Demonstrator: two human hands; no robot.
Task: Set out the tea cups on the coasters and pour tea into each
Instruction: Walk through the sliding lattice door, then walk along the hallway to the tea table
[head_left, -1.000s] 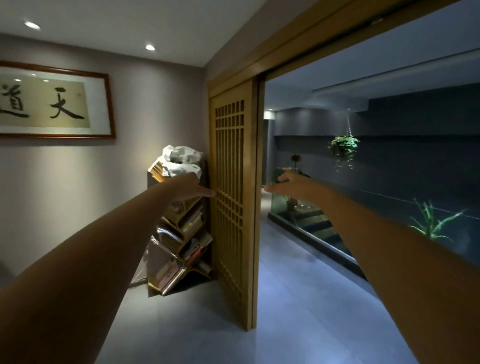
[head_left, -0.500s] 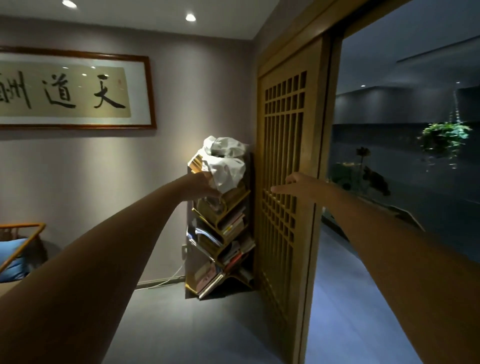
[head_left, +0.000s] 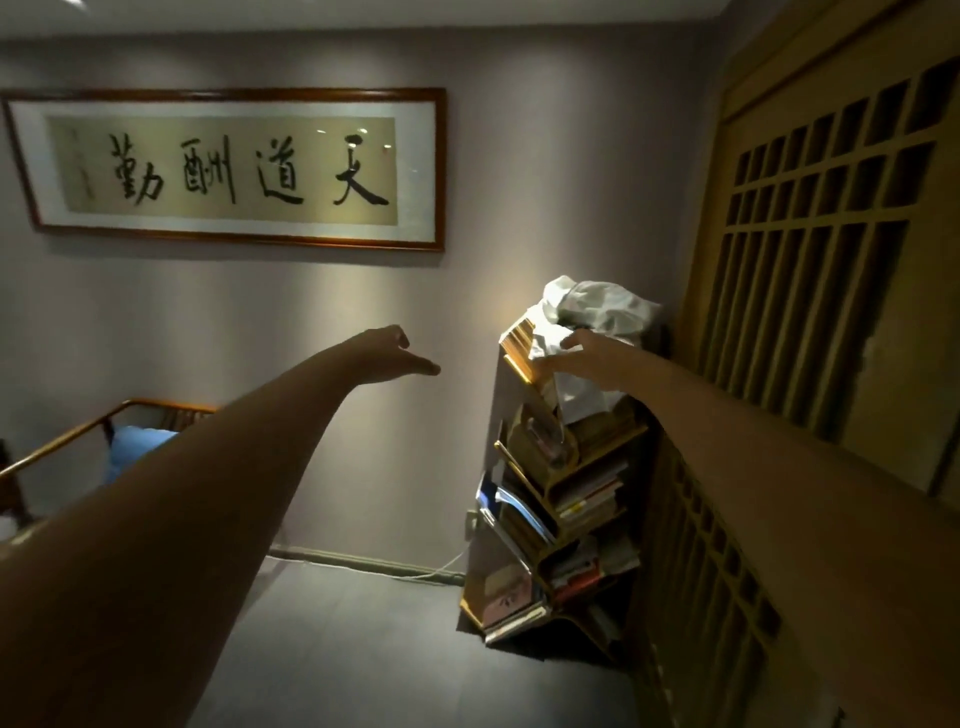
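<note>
No tea cups, coasters or teapot are in view. Both my arms stretch forward in a dim room. My left hand (head_left: 392, 358) hangs in the air in front of the grey wall, fingers relaxed and pointing right, holding nothing. My right hand (head_left: 582, 358) is out in front of the bookshelf's top, fingers spread and empty, over the crumpled white cloth (head_left: 597, 312) as seen from here; whether it touches the cloth I cannot tell.
A slanted wooden bookshelf (head_left: 561, 499) full of books stands in the corner. A wooden lattice door (head_left: 810, 322) fills the right side. A framed calligraphy panel (head_left: 228, 166) hangs on the wall. A wooden chair with a blue cushion (head_left: 137, 452) sits at lower left. Grey floor lies below.
The view has swung left, away from the open doorway and its plants. Both hands have shifted left across the scene; the right one went from the lattice door to the bookshelf top.
</note>
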